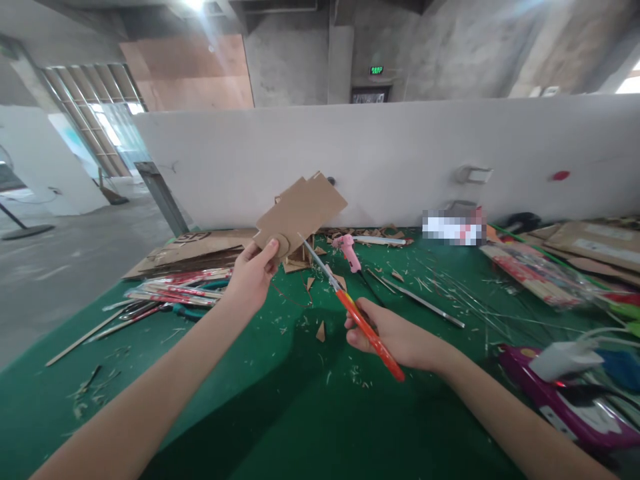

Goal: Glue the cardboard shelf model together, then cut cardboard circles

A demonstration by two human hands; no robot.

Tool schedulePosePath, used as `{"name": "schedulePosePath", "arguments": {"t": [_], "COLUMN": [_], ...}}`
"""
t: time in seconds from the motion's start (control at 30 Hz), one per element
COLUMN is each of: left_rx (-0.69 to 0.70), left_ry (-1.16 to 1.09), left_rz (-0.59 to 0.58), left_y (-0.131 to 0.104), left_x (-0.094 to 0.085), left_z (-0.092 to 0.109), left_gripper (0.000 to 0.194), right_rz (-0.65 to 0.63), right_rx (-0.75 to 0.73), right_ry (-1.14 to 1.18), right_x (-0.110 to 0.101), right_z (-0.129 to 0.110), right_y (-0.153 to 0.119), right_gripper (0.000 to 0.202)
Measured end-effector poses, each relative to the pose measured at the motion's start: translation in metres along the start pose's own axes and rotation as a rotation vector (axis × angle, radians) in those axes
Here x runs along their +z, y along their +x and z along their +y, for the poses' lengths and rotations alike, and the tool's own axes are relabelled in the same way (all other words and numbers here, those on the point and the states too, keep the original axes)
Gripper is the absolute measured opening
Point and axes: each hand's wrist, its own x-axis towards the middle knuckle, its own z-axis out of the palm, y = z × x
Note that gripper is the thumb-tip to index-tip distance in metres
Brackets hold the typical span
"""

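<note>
My left hand (255,277) pinches a flat brown cardboard piece (300,210) above the table, its thumb resting on a small round cardboard disc (280,245) at the lower edge. The piece is tilted, with stepped notches along its top. In my right hand (383,333) is a long orange-handled tool (367,327) with a slim metal end. That metal end reaches the lower edge of the cardboard; whether it touches cannot be made out. Seen edge-on, the tool's exact kind is unclear.
A pink glue gun (347,250) lies behind the tool on the green table (280,427). Packaged sticks (175,290) and stacked cardboard (200,247) lie left. A purple power strip (565,400) with chargers sits right. Scraps are scattered about, and a white partition (390,160) stands behind.
</note>
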Motion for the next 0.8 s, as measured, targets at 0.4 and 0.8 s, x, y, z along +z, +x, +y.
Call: {"name": "schedulePosePath", "arguments": {"t": [0.4,0.8], "left_rx": [-0.118,-0.13], "left_ry": [0.102,0.108], "left_rz": [-0.056,-0.098], "left_y": [-0.019,-0.029], "left_x": [0.008,0.017], "left_z": [-0.006,0.0], "left_gripper": [0.036,0.033], "right_rz": [-0.035,0.241], "right_rx": [-0.008,0.039], "right_ry": [0.013,-0.277], "right_x": [0.003,0.015], "right_z": [-0.004,-0.006], "right_y": [0.005,0.006], "right_gripper": [0.053,0.046]}}
